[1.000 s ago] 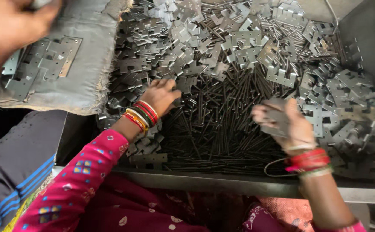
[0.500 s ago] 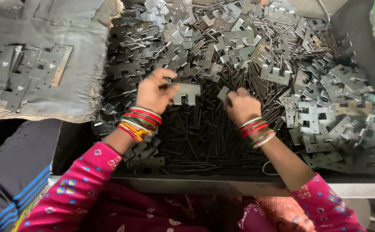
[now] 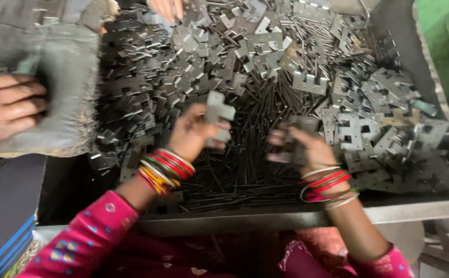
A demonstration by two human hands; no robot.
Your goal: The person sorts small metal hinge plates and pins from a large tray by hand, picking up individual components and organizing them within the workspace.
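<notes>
The left hand [image 3: 191,135] has lifted a notched metal plate [image 3: 218,117].

Motion blurred my left hand [image 3: 193,135] and the metal plate [image 3: 219,116] in it. My right hand [image 3: 307,149] hid most of its plate. The top edge cut off someone's fingers [image 3: 165,7].

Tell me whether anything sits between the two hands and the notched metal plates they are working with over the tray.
Nothing visible does. The left hand already grips a notched metal plate, and the right hand closes around another plate, blurred by motion. Only open air over the dark pins separates the two hands. Another person's hand stays far off on the cloth pad.
</notes>
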